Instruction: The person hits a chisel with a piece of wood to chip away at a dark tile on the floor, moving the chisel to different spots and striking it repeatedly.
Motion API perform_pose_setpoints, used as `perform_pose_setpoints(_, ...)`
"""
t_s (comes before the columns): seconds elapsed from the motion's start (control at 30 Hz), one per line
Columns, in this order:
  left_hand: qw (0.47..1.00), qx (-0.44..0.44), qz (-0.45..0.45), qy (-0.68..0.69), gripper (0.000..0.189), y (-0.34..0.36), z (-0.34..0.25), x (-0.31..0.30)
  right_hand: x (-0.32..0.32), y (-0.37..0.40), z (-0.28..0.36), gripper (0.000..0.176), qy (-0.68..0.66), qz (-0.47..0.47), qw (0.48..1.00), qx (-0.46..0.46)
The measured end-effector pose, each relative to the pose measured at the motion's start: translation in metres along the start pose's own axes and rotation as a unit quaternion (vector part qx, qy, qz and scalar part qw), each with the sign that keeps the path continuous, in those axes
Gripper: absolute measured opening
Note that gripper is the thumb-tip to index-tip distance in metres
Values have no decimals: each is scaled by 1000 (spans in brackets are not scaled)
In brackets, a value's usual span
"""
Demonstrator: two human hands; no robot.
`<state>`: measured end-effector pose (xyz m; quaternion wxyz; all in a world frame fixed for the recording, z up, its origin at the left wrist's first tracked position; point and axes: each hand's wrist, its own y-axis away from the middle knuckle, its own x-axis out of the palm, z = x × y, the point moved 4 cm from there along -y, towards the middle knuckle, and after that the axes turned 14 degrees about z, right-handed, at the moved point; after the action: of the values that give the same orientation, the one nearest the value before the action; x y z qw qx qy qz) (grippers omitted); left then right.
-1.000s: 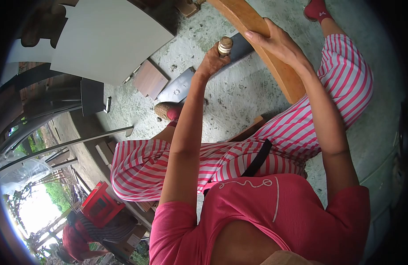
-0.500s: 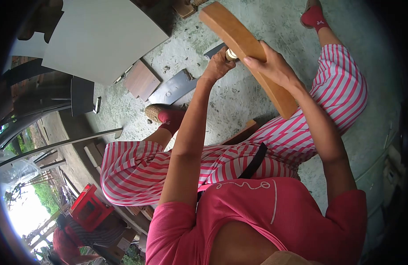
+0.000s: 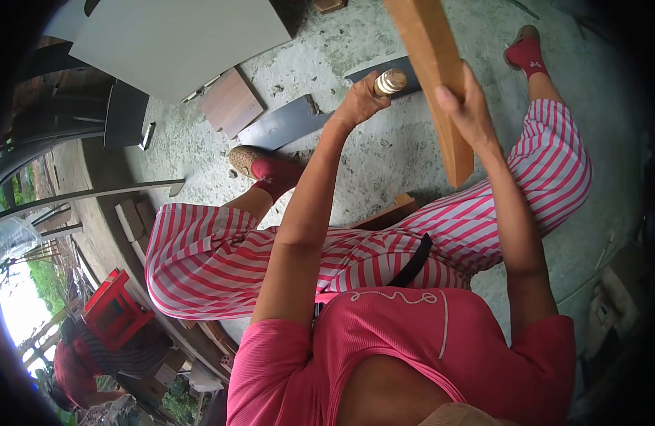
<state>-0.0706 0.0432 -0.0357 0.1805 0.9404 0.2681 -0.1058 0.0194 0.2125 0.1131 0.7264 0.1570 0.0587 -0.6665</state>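
My left hand [image 3: 361, 101] is closed around a handle [image 3: 391, 80] with white bands and a rounded brownish end that faces up. The rest of that tool is hidden by my fist and cannot be made out. In my right hand [image 3: 471, 117] is a thick, slightly curved wooden piece [image 3: 430, 57], gripped near its lower part with the thumb across its face. Its upper end runs out of the top of the view. The wood is a short way right of the handle, apart from it. Under both hands lies a dark grey strip [image 3: 370, 73] on the floor.
A brown board [image 3: 232, 103], a grey metallic strip [image 3: 285, 130] and a large pale panel [image 3: 178, 42] lie to the left. A wooden piece [image 3: 388, 213] rests between my legs. At lower left are a red crate [image 3: 118, 309] and another person [image 3: 75, 362].
The wooden piece has moved up and right with my right hand, away from the banded handle. More of the handle's end shows now. My view has shifted slightly.
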Motion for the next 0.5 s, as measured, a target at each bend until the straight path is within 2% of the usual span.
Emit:
perform_pose_setpoints(0.07,999,-21,-13,-37,27,7,-18,-3,-13,5,17,65,-75,-94,990,-79)
perform_pose_setpoints(0.17,999,-2,-22,-27,28,6,-19,-3,3,5,-21,67,-100,-134,980,-107)
perform_pose_setpoints(0.2,998,-49,4,-31,40,4,-16,-3,19,2,-30,71,6,-54,998,-2)
perform_pose_setpoints(0.23,998,-45,4,-33,40,3,-15,-2,27,-2,-36,72,43,7,998,34)
perform_pose_setpoints(0.3,1000,-15,-8,-4,39,7,-15,-1,25,-4,-35,71,35,28,996,73)
perform_pose_setpoints(0.33,1000,-29,-2,2,39,8,-14,-2,22,-3,-30,71,34,30,996,73)
perform_pose_setpoints(0.4,999,-30,-25,-13,32,10,-19,-3,11,-1,-15,68,21,-18,999,34)
perform_pose_setpoints(0.5,998,-19,-49,-41,25,14,-18,-3,-7,5,4,66,-82,-106,989,-59)
